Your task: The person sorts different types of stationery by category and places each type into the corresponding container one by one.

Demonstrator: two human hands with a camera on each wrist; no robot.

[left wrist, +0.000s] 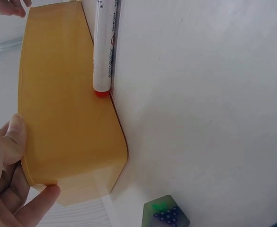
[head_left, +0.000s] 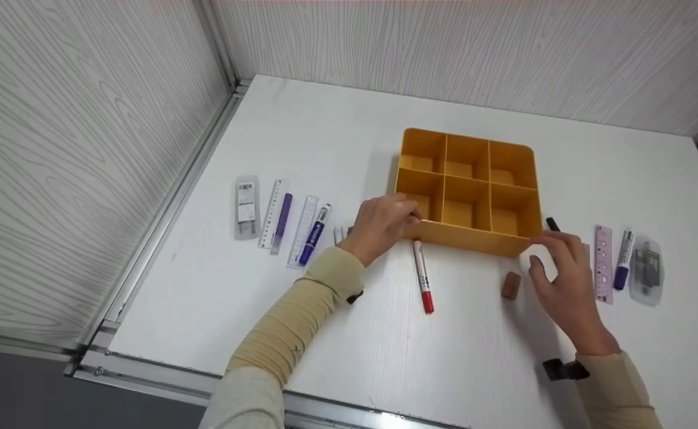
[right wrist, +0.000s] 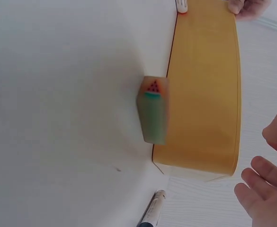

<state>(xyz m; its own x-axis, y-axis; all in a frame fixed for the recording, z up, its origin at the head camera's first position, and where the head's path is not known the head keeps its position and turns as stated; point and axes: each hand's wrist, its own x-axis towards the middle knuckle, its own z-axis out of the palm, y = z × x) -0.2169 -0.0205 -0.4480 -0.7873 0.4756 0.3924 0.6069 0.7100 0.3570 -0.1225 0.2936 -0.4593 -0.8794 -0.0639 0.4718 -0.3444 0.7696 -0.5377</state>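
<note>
A yellow-orange organizer box (head_left: 474,237) with several compartments sits on the white table. My left hand (head_left: 385,221) grips its near left corner; in the left wrist view the thumb (left wrist: 16,135) lies along the rim and a finger bends round the end. At the near right corner, my right hand (head_left: 566,274) has loosely bent fingers, and the right wrist view shows these fingers (right wrist: 259,182) apart from the box wall. A white marker with a red cap (head_left: 423,277) points toward the box front. A small block with a watermelon picture (right wrist: 152,111) stands near the right hand.
On the left lie a clear case (head_left: 246,208), rulers (head_left: 274,213), a purple pen (head_left: 283,217) and a blue marker (head_left: 315,235). To the right are a pink ruler (head_left: 604,265), another marker (head_left: 624,259) and a case (head_left: 647,269). A grape-pictured block (left wrist: 164,213) lies near the left hand.
</note>
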